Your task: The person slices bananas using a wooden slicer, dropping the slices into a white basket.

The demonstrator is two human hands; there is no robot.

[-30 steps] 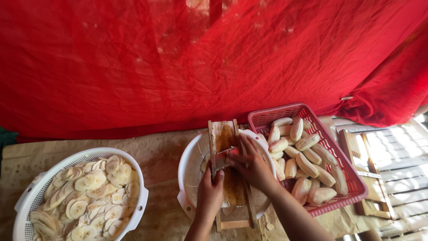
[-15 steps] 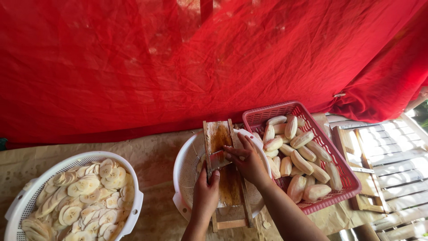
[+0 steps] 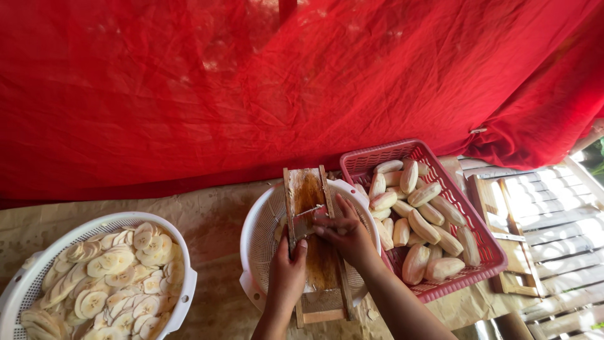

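A wooden slicer board point(image 3: 313, 252) with a metal blade lies lengthwise across a white perforated basket point(image 3: 263, 233). My left hand point(image 3: 288, 274) grips the board's left rail just below the blade. My right hand point(image 3: 346, 232) presses flat on the board at the blade; whatever is under its fingers is hidden. To the right stands a red plastic basket point(image 3: 469, 208) filled with several peeled bananas point(image 3: 425, 226).
A second white basket point(image 3: 182, 296) at the lower left holds several banana slices point(image 3: 116, 280). Brown paper point(image 3: 217, 217) covers the table. A red cloth point(image 3: 283, 82) hangs behind. Wooden slatted frames point(image 3: 547, 226) lie at the right.
The view has drifted so that everything sits slightly lower and to the left. My right hand has slid a little along the board near the blade; my left hand keeps its grip.
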